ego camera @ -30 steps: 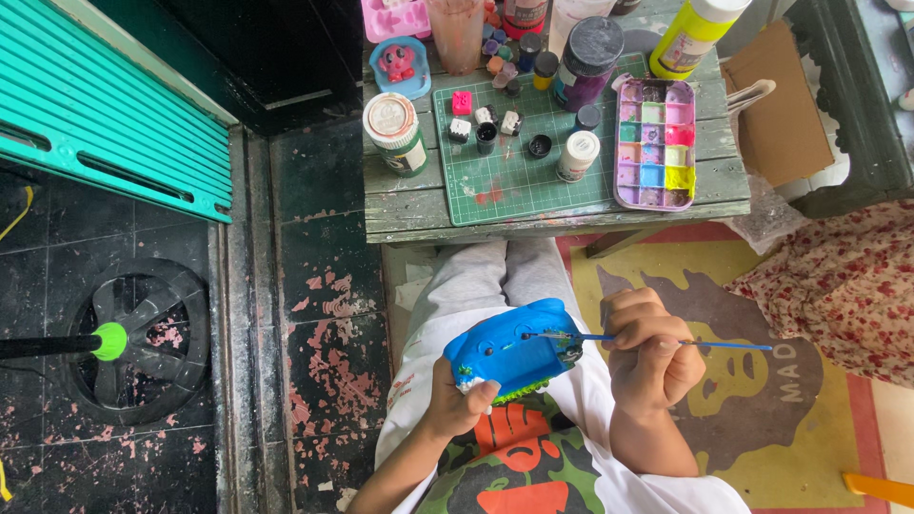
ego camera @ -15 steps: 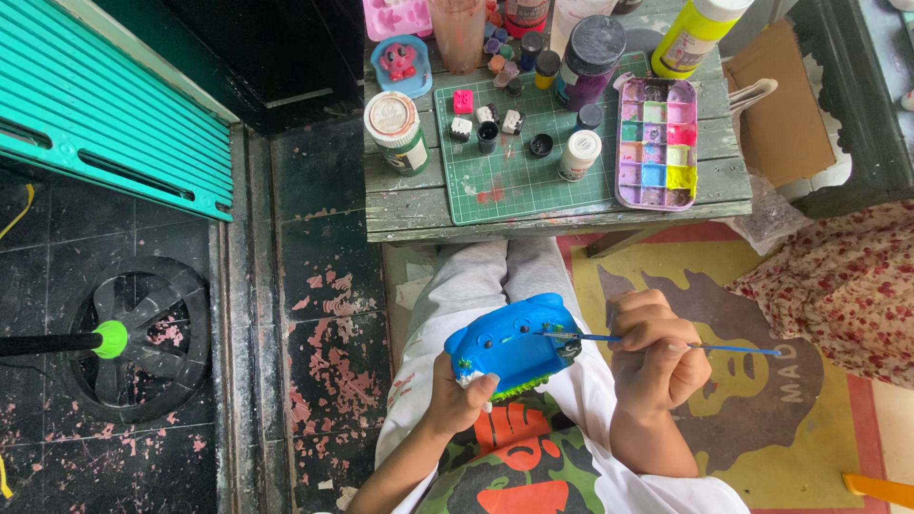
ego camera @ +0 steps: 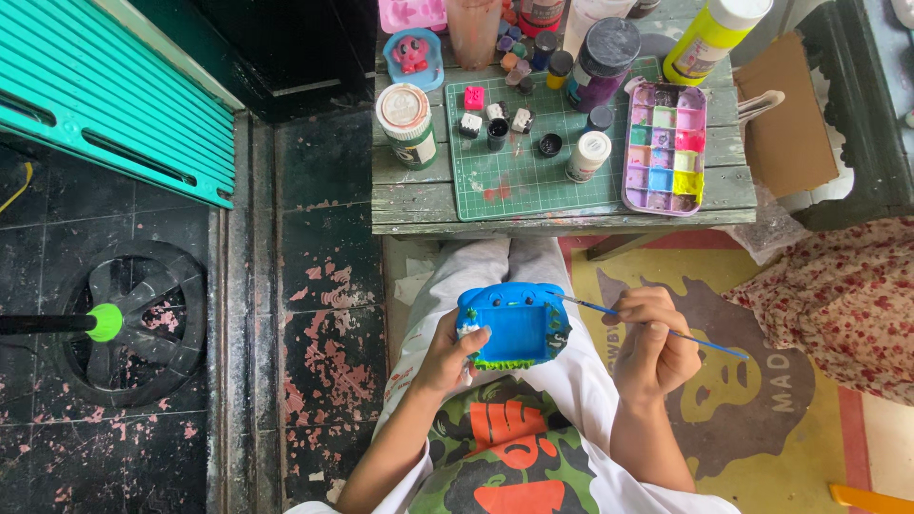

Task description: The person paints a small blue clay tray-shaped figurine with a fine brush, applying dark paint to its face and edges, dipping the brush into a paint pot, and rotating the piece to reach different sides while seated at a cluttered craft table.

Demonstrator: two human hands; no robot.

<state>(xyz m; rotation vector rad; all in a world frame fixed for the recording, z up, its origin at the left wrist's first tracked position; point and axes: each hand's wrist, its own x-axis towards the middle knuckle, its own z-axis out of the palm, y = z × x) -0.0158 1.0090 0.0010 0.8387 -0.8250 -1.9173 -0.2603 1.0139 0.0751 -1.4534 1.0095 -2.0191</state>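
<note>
1. Your left hand [ego camera: 447,357] grips the blue figure [ego camera: 512,324] from below, fingers wrapped around its edge, tilting its face toward you.
2. Your right hand [ego camera: 652,343] pinches a thin brush [ego camera: 657,328], tip touching the figure's right edge.
3. The paint palette [ego camera: 665,148] sits on the counter [ego camera: 419,195] beyond the figure, within reach.

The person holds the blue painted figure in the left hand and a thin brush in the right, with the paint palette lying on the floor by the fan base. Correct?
Not quite. The paint palette lies on the wooden table, beside the green cutting mat, not on the floor. The head view shows it. The rest holds: the left hand holds the blue painted figure, and the right hand holds the thin brush.
</note>
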